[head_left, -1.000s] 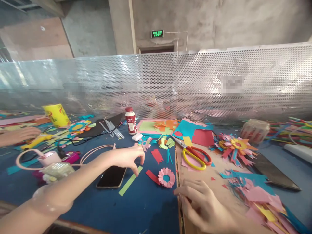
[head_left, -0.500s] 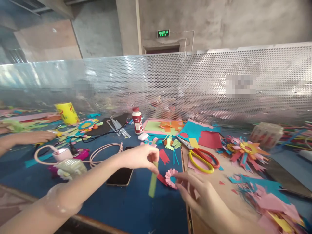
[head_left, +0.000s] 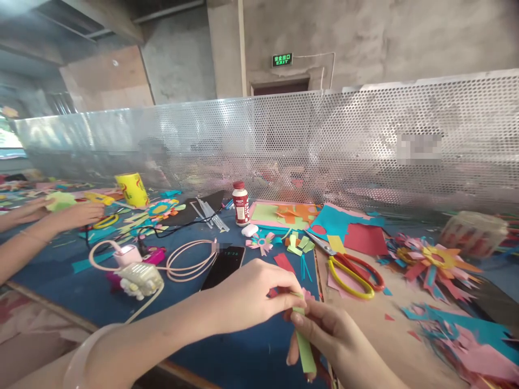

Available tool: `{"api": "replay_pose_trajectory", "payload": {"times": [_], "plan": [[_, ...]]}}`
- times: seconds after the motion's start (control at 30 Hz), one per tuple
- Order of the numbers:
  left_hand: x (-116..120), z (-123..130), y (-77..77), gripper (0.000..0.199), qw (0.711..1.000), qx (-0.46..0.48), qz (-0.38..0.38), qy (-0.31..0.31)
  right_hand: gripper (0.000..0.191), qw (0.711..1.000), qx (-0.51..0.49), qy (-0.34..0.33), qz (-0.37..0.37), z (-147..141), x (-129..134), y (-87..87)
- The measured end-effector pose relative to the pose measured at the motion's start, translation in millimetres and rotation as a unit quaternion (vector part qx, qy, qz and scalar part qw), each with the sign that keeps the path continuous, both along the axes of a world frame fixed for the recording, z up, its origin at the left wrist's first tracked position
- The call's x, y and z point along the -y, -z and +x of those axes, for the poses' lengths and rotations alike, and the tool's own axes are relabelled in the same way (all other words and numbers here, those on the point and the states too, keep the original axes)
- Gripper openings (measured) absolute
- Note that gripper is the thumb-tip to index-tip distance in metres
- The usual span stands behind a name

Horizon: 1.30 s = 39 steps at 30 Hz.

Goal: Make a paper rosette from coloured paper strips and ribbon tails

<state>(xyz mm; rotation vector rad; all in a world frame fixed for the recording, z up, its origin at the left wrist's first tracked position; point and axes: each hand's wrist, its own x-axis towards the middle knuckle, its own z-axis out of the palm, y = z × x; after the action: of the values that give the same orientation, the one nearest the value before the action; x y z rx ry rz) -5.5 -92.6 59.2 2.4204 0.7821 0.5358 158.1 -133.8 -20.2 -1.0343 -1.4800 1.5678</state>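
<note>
left hand [head_left: 263, 294] and right hand [head_left: 330, 337] meet at low centre, both clamped on one light green paper strip [head_left: 305, 348]: left pinches the top end between thumb and fingertips, right has its thumb just below, fingers behind. strip hangs from that grip toward 6 o'clock, tilted slightly. pink paper piece [head_left: 308, 293] peeks out just past the fingertips, mostly hidden; can't tell if it's held or lying. clock below is from the strip grip. red paper strip [head_left: 285, 263] near, 11 o'clock. thin blue strips [head_left: 306, 268] and cut green pieces [head_left: 299, 243] at 12. red-and-yellow-handled scissors [head_left: 352, 274] at 2, blades pointing toward 12. phone [head_left: 224, 266] at 10, lit, partly behind the left hand. coiled pink cable [head_left: 178, 267] further out, also 10. small paper flower [head_left: 260, 244], white case [head_left: 250, 230] and red-capped bottle [head_left: 240, 205] line up at 11. blue sheet [head_left: 334, 219] at 1, red sheet [head_left: 367, 239] at 2. big layered paper flower [head_left: 440, 260] between 2 and 3, clear tub [head_left: 472, 232] beyond it. pink and blue scraps [head_left: 480, 343] at 3. far out at 10: yellow roll [head_left: 133, 190], plus a co-worker's hands [head_left: 79, 214] on green paper [head_left: 60, 201]. perforated metal screen [head_left: 284, 146] spans the back, 10 to 2.
</note>
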Motion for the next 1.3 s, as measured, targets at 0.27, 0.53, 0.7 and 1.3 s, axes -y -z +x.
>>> {"api": "replay_pose_trajectory", "payload": {"times": [0.27, 0.53, 0.7, 1.3], "plan": [[-14.8, -2.0, -0.8, 0.023, 0.99, 0.063, -0.037, -0.122, 0.047, 0.996, -0.066, -0.004, -0.067, -11.5, -2.9, -7.8], [-29.7, 3.9, 18.2, 0.039, 0.924, 0.215, -0.316, -0.006, 0.03, 0.99, -0.108, 0.03, -0.084, 0.2, -19.8, -27.7], [-26.4, 0.9, 16.3, 0.029, 0.903, 0.249, -0.347, -0.039, 0.031, 0.997, -0.054, -0.015, -0.05, 8.2, -31.0, -32.9], [-24.2, -22.8, 21.5, 0.033, 0.91, 0.262, -0.3, -0.116, 0.026, 0.997, 0.018, -0.069, 0.005, 2.0, -67.5, -36.6]]}}
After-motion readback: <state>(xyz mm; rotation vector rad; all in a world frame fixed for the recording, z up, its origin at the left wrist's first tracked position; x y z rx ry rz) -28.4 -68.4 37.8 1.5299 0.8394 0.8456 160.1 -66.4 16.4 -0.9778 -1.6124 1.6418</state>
